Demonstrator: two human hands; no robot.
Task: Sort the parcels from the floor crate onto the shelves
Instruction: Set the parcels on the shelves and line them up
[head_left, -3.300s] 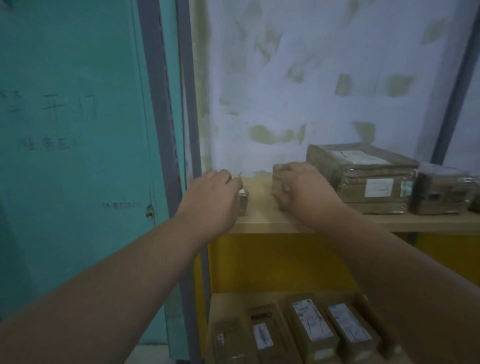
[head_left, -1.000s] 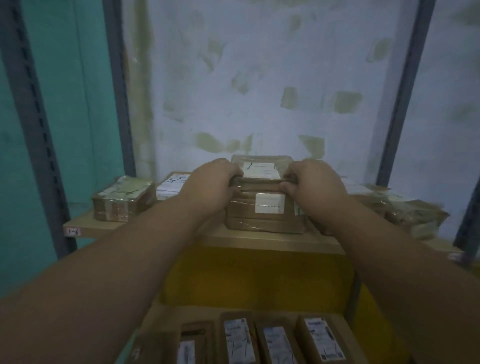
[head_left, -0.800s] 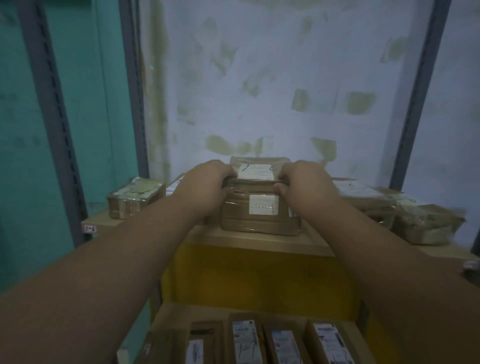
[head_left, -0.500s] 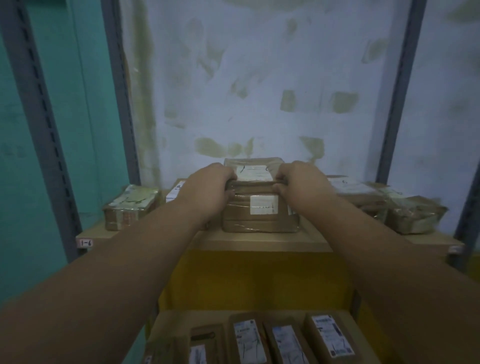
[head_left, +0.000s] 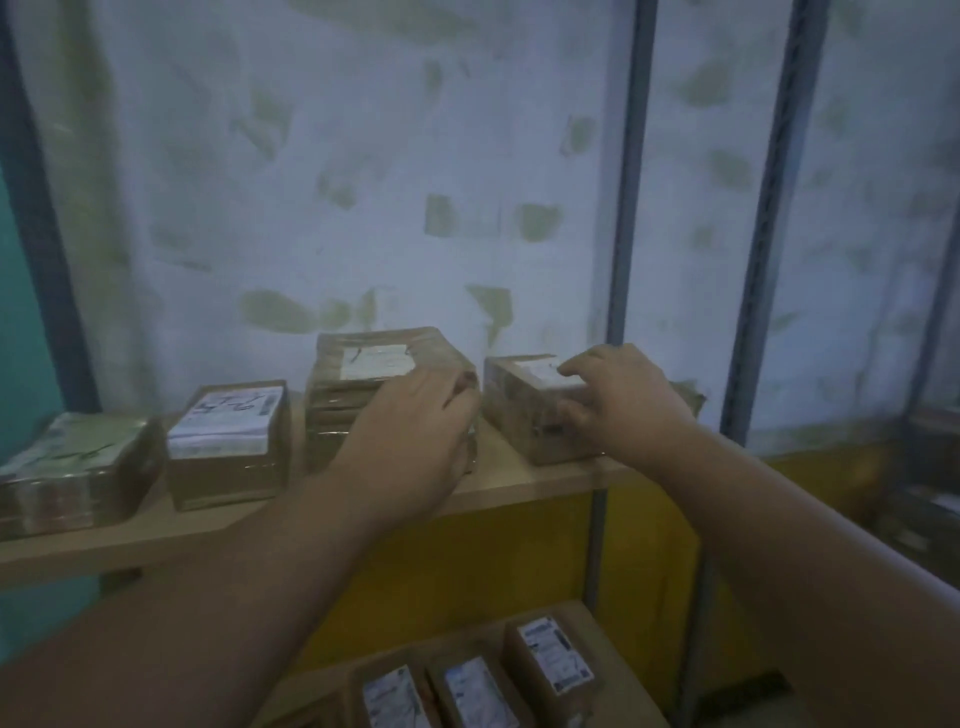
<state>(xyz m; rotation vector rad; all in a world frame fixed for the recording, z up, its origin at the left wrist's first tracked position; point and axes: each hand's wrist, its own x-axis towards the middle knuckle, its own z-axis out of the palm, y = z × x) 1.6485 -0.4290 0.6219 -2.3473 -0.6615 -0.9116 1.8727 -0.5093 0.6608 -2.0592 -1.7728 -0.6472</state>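
A stack of taped brown parcels (head_left: 363, 364) with a white label on top stands on the wooden shelf (head_left: 524, 486). My left hand (head_left: 415, 436) lies over the stack's front, its fingers curled round the upper right edge. Just to the right sits a single brown parcel (head_left: 511, 410) with a white label. My right hand (head_left: 621, 408) holds that parcel, with fingers on top and thumb against the near side. The floor crate is out of view.
Two more labelled parcels (head_left: 228, 441) (head_left: 72, 467) sit at the shelf's left end. Grey shelf uprights (head_left: 626, 218) (head_left: 769, 260) rise at the right before a patched white wall. Below, a lower shelf holds three labelled boxes (head_left: 550, 660) in front of a yellow panel (head_left: 493, 561).
My right hand left the stack and went to the parcel on its right. My left hand shifted to the stack's right front edge. The view swung right.
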